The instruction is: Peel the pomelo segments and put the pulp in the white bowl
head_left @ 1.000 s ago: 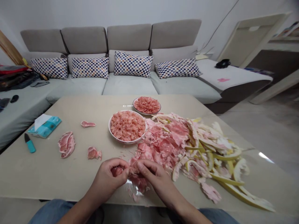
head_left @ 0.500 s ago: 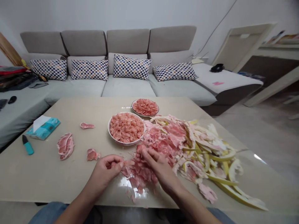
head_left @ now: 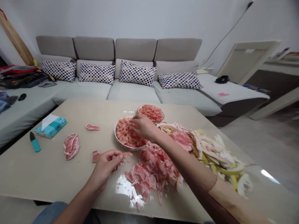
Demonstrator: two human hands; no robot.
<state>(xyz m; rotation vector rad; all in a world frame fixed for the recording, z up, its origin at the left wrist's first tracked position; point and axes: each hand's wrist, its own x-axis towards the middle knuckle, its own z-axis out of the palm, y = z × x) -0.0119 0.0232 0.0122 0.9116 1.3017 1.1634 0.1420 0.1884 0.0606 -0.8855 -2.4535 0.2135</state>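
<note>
My left hand (head_left: 108, 166) is closed in a pinch on a piece of pomelo segment (head_left: 127, 154), held low over the table. My right hand (head_left: 142, 126) reaches over the white bowl (head_left: 116, 137), fingers bent down at the pink pomelo pulp (head_left: 126, 133) heaped in it. What its fingertips hold, if anything, is hidden. Below my right forearm lies a pile of peeled pink membranes (head_left: 154, 168). Beside my left hand rests a small pomelo chunk (head_left: 95, 156); a larger pomelo segment (head_left: 71, 146) and a thin piece (head_left: 92, 127) lie farther left.
Behind the bowl stands a dark-rimmed plate (head_left: 163, 119) of pulp. Yellow-green and white pomelo peels (head_left: 224, 161) are spread on the right. At the left are a tissue pack (head_left: 51, 126) and a teal-handled knife (head_left: 35, 143). A grey sofa (head_left: 133, 91) stands beyond the table (head_left: 77, 183).
My right hand has moved from the membrane pile up and forward to the bowl. My left hand stays low with its pomelo piece. The view has shifted slightly.
</note>
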